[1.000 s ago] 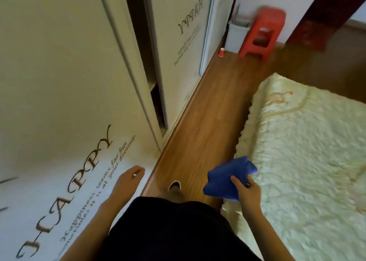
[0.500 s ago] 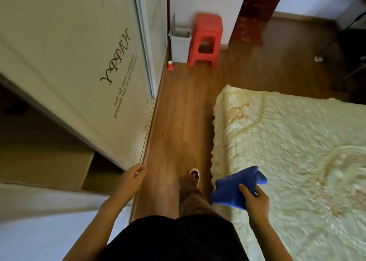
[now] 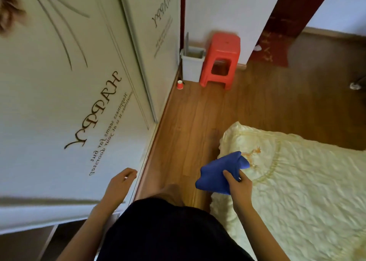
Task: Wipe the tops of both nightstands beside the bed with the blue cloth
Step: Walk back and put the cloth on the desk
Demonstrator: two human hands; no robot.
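Now the right hand [image 3: 238,187] grips the blue cloth [image 3: 219,173], bunched ahead of its fingers [image 3: 227,176]; left hand [image 3: 118,183] loosely curled, empty.

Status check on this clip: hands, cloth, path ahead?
Right hand gripping blue cloth, bunched, beside the bed. Left hand empty, loosely curled, near wardrobe door. No nightstand in view. Floor strip ahead clear up to red stool.

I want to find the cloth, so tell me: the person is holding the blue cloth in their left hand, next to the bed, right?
Not quite. The head view shows the crumpled blue fabric cloth in the grip of the right hand, not the left. The left hand holds nothing and is near the white wardrobe door. The rest is right: the cloth is beside the cream quilted bed.
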